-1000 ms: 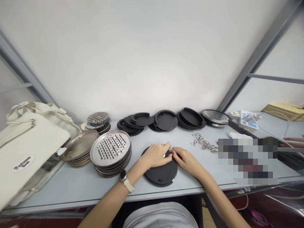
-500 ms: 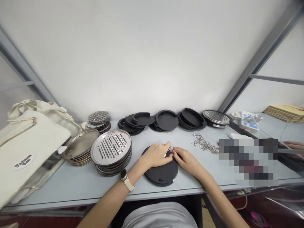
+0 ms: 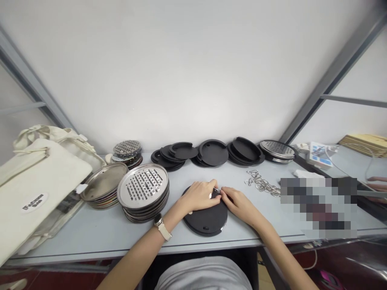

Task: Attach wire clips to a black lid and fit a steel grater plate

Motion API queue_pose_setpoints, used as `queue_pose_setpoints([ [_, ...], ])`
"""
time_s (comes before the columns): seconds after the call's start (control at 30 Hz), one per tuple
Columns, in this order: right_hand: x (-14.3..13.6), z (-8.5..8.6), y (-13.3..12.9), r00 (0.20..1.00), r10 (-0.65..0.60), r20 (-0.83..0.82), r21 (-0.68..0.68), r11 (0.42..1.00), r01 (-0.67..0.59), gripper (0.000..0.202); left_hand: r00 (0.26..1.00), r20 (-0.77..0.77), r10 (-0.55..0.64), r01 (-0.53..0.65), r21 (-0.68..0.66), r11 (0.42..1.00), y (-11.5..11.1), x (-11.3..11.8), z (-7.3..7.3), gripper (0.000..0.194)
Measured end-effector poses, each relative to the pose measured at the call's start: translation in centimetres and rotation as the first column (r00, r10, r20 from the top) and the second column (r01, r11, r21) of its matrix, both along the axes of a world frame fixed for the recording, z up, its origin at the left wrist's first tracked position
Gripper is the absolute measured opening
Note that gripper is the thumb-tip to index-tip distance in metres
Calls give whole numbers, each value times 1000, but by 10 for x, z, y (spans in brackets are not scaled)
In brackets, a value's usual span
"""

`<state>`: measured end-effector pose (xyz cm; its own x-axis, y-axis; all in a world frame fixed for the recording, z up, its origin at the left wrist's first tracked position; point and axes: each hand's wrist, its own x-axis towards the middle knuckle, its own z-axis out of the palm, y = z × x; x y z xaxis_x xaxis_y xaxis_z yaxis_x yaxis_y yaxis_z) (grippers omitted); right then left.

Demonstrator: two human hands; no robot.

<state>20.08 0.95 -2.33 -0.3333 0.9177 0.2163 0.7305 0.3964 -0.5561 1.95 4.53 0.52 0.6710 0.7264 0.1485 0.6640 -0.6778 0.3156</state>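
Note:
A round black disc (image 3: 207, 219) lies flat on the grey table (image 3: 99, 235) in front of me. My left hand (image 3: 199, 195) rests on its far edge, fingers curled. My right hand (image 3: 238, 203) meets it from the right. Both pinch a small shiny metal piece (image 3: 217, 190) at the disc's far rim; what the piece is cannot be told. A watch sits on my left wrist (image 3: 161, 228).
A stack of perforated steel discs (image 3: 143, 189) and a stack of plain steel plates (image 3: 102, 185) stand left. Black discs (image 3: 211, 153) line the back wall. Loose metal rings (image 3: 261, 183) lie right. A cream bag (image 3: 36, 189) sits far left. Another person's hand (image 3: 376, 183) shows at right.
Both hands stay on the disc's far rim. The view has shifted slightly; nothing on the table has moved.

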Motion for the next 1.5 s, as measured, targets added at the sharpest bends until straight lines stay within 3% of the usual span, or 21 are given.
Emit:
queue_pose_setpoints([
  [0.47, 0, -1, 0, 1000, -2, 27, 4, 1000, 2, 29, 1000, 18, -9, 9, -22, 1000, 4, -1, -4, 28],
  [0.97, 2, 0, 0, 999, 39, -12, 12, 999, -38, 30, 1000, 12, 6, -5, -42, 999, 1, 0, 2, 29],
  [1.5, 2, 2, -1, 999, 37, -26, -1, 999, -37, 32, 997, 65, -41, 43, -37, 998, 4, -1, -4, 31],
])
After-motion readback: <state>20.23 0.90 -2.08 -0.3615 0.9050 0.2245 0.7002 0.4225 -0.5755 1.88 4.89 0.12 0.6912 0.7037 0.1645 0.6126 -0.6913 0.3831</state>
